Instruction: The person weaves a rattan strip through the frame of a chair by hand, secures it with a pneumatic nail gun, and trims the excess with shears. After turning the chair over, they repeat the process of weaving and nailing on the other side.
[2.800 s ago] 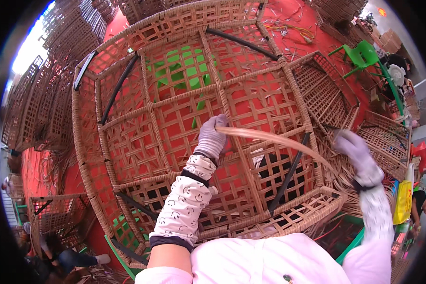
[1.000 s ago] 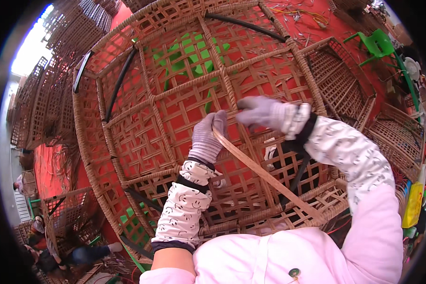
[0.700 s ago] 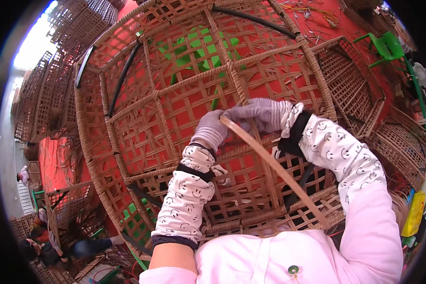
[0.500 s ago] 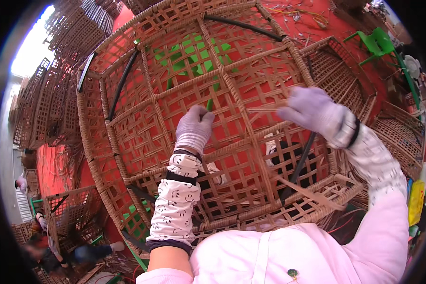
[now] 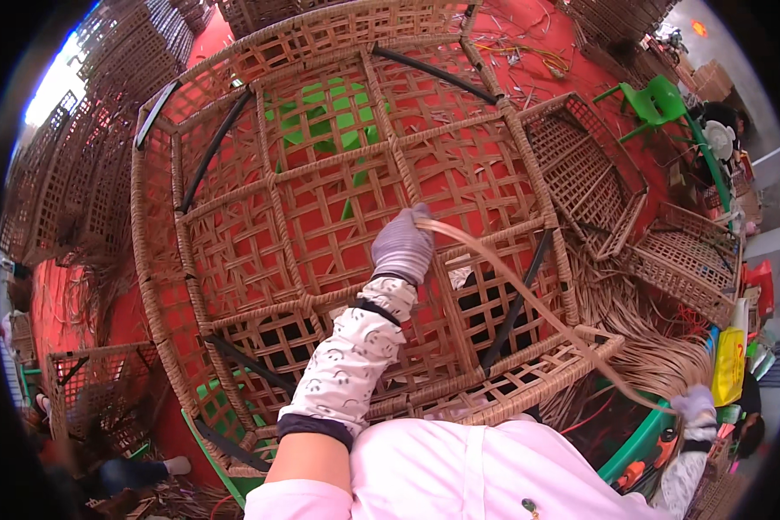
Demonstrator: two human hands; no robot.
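A large woven rattan frame [image 5: 234,251] with an open lattice stands in front of me. My left hand [image 5: 402,244], in a grey glove with a patterned white sleeve, presses on the lattice near its middle, where a long tan rattan strip [image 5: 529,303] starts. The strip arcs down to the right. My right hand [image 5: 693,404], also gloved, grips the strip's far end low at the right, well away from the frame.
Smaller woven panels [image 5: 585,173] lie to the right, with loose rattan strands [image 5: 646,347] on the red floor. A green plastic chair [image 5: 654,100] stands at the upper right. More woven frames [image 5: 61,182] are stacked at the left. A yellow bag [image 5: 730,368] sits at the right.
My right hand has drawn the strip out from the lattice and swung down and far to the right. My left hand stays on the weave near the middle.
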